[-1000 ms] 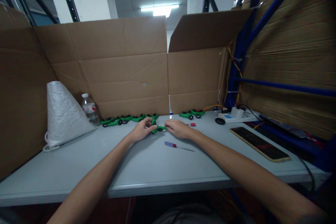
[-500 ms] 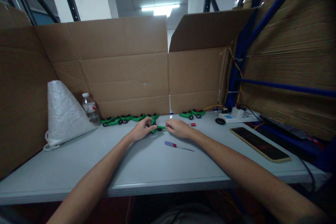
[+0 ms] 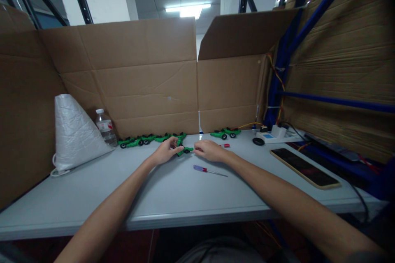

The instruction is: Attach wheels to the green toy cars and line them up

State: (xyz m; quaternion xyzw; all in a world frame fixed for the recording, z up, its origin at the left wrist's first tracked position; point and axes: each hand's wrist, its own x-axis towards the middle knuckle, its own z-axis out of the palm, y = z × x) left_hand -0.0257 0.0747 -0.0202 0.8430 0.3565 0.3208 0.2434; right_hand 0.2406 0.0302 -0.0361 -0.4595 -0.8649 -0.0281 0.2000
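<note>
Near the middle of the table, my left hand [image 3: 167, 151] is closed around a green toy car [image 3: 185, 150] with black wheels. My right hand [image 3: 209, 150] is curled at the car's right-hand end, its fingertips pinched close to it. What those fingers hold, if anything, is too small to make out. In front of both hands lies a screwdriver [image 3: 200, 168] with a purple and red handle, its shaft pointing right. A red-tipped object [image 3: 226, 145] shows just behind my right wrist, partly hidden by it.
More green toy cars [image 3: 131, 142] line the back left, with another green pair [image 3: 225, 133] at the back right. A plastic bottle [image 3: 106, 127] stands beside a white bag [image 3: 75, 135]. Rightward are a black disc [image 3: 258, 141], a power strip [image 3: 282, 136] and a phone [image 3: 304, 168]. Cardboard [image 3: 148, 86] walls the back.
</note>
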